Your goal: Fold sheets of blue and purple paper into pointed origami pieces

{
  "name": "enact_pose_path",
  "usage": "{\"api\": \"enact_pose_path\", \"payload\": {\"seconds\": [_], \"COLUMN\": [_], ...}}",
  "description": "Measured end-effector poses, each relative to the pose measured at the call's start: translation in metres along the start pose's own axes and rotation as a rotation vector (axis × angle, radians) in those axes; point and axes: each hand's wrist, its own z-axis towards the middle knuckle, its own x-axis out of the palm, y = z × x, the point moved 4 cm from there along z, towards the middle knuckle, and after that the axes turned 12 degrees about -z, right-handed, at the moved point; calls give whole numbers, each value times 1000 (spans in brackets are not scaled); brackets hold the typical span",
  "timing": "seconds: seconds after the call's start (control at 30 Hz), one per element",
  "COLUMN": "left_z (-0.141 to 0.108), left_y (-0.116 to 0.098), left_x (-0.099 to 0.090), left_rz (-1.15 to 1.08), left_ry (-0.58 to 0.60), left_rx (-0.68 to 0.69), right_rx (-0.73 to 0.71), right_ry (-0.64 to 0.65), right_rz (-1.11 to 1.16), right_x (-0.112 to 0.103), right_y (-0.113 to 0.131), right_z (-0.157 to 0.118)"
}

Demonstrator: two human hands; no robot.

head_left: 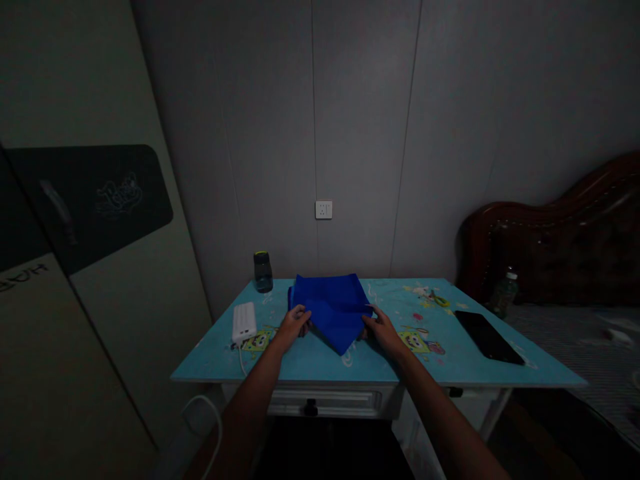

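Note:
A deep blue cloth [330, 303] lies partly folded on the light blue tabletop, one corner pointing toward the front edge. At its left side my left hand [296, 325] pinches the cloth between thumb and fingers. My right hand [377, 328] grips the right side, thumb and index finger closed on the edge. The hands are roughly level, with the pointed corner of the cloth between them. Some of the fingers are hidden beneath or behind the cloth.
On the table [310, 370], a white power bank [245, 323] with a cable and a dark bottle [263, 272] stand left. A black tablet [489, 337] and a green-handled item [441, 301] lie right. Beyond the right edge is a clear bottle [506, 292].

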Motion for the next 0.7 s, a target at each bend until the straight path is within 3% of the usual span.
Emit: {"api": "enact_pose_path", "payload": {"seconds": [0.7], "left_z": [-1], "left_y": [7], "left_x": [0], "left_rz": [74], "left_ry": [117], "left_rx": [-72], "right_rx": [15], "right_ry": [55], "right_rz": [48], "right_x": [4], "right_y": [-1], "right_z": [0]}}
